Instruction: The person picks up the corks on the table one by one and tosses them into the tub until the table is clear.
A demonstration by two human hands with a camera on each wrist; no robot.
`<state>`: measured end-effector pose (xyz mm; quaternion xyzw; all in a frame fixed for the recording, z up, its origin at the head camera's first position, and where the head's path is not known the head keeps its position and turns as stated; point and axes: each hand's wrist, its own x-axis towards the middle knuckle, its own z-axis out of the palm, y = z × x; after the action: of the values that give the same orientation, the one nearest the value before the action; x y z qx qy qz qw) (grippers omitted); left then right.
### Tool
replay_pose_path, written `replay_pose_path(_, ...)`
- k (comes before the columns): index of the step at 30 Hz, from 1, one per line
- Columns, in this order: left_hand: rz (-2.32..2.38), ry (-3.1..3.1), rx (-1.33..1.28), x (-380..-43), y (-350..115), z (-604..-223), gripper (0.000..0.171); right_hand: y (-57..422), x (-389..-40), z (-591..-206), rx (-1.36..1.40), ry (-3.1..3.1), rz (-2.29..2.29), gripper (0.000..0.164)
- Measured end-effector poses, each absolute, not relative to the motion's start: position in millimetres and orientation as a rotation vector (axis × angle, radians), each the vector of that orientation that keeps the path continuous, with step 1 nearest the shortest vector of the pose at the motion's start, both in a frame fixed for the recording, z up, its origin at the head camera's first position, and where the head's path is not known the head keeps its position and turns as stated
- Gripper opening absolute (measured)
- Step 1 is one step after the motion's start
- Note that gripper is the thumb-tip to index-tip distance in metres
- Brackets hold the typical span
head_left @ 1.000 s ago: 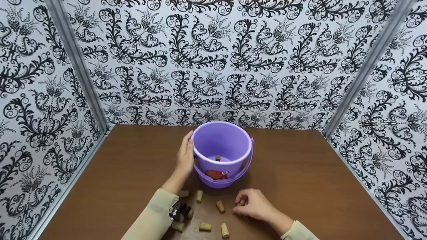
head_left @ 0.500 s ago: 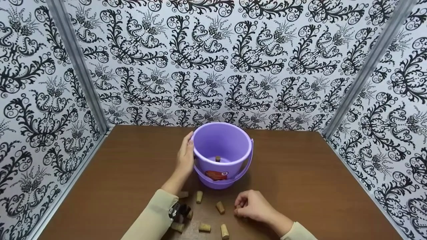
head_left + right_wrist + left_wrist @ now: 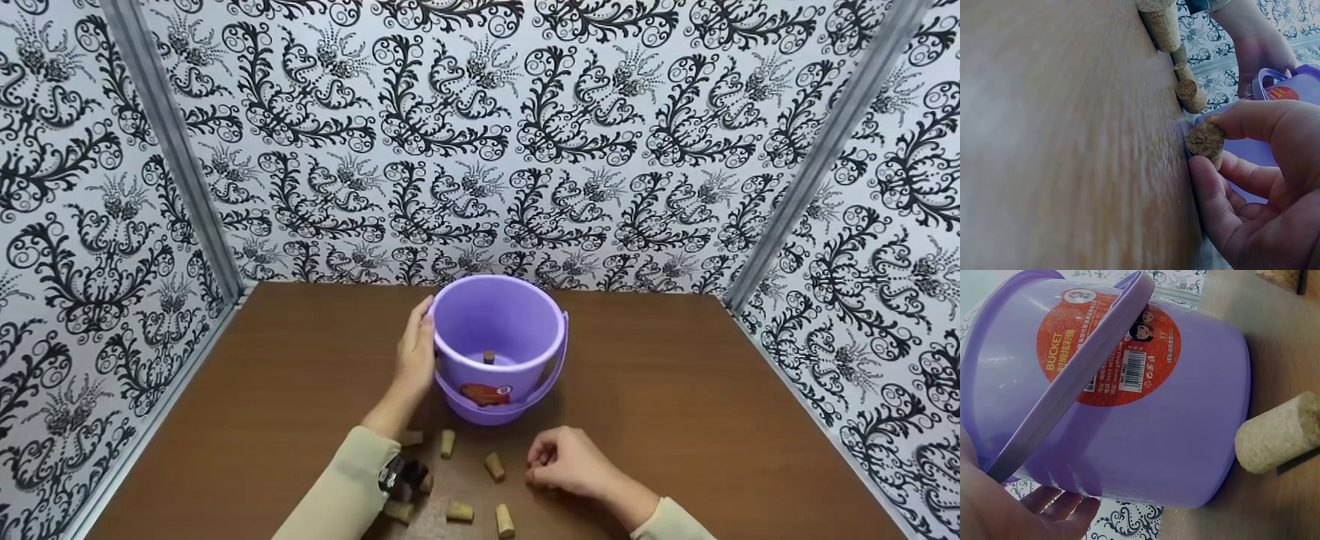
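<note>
A purple bucket point(image 3: 499, 315) with a lowered handle stands upright on the brown table, a red label on its front. My left hand point(image 3: 416, 356) holds the bucket's left side near the rim; in the left wrist view its fingers point(image 3: 1061, 509) lie along the wall. One cork point(image 3: 489, 358) is visible inside the bucket. In front of it, my right hand point(image 3: 574, 465) is low at the tabletop. The right wrist view shows thumb and fingers pinching a cork stopper point(image 3: 1206, 140), which the hand hides in the head view.
Several loose corks lie before the bucket, among them one cork point(image 3: 448, 444) close to its base and another cork point(image 3: 505, 520) near the front. A few sit partly behind the left wrist's black camera point(image 3: 409, 476). Patterned walls point(image 3: 480, 150) enclose the brown table point(image 3: 675, 390).
Almost nothing differs. The right hand's fingertips have shifted very slightly at the tabletop, while the left hand, the bucket and the loose corks keep their places.
</note>
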<state>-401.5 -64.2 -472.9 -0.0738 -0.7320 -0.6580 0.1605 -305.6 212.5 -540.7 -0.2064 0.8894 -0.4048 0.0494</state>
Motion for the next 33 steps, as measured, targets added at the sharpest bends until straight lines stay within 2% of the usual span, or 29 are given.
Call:
replay_pose_path(16, -1.884, -2.073, -0.213, -401, -64, -474, 0.047, 216, -307, -534, -0.656, 2.660, -1.254, 0.011)
replay_pose_path(23, -1.882, -2.081, -0.222, -402, -60, -473, 0.047, 225, -308, -519, -0.635, 2.711, -1.245, 0.008)
replay_pose_path(33, -1.872, -2.096, -0.201, -403, -65, -474, 0.047, 232, -309, -491, -0.635, 2.645, -1.421, 0.012)
